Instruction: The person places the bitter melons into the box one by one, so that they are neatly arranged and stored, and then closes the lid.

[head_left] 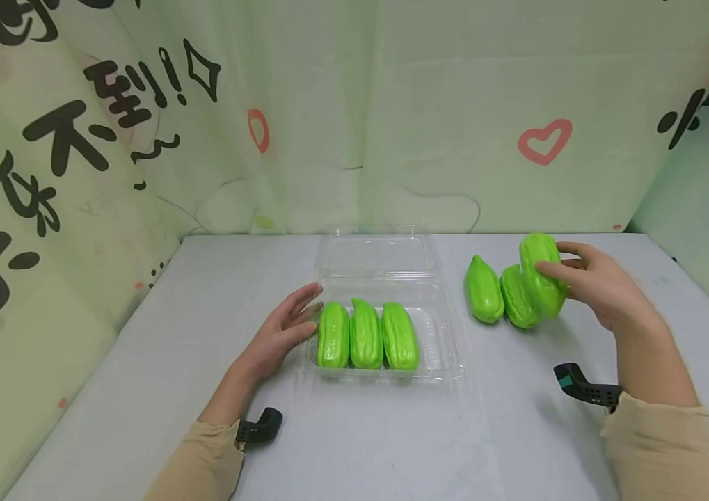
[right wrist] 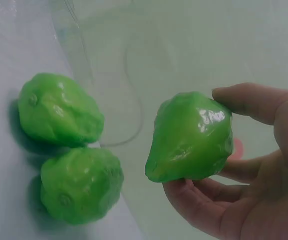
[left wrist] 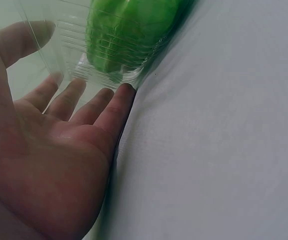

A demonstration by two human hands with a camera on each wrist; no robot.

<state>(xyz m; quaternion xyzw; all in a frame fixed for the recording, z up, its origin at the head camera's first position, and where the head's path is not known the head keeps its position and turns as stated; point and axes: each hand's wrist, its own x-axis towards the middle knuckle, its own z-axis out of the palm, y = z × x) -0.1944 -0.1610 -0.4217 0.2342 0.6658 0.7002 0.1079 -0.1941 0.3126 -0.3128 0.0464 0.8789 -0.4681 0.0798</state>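
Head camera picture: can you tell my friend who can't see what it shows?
A right hand holds a lumpy green vegetable above a pale table, near two more green vegetables. The left hand is at the left side of an open clear plastic box, where three similar vegetables lie side by side.

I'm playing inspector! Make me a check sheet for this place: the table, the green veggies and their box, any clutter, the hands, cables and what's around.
Surface: white table.
Job's things: clear plastic box, lid open; three green veggies side by side inside; two loose veggies on the table, right of the box; one held veggie lifted off the table.
Clutter: nothing seen.
Hands: right hand grips the held veggie; left hand is at the box's left wall, fingers relaxed. Black device on each wrist.
Cables: nothing seen.
Surroundings: pale green printed curtain.
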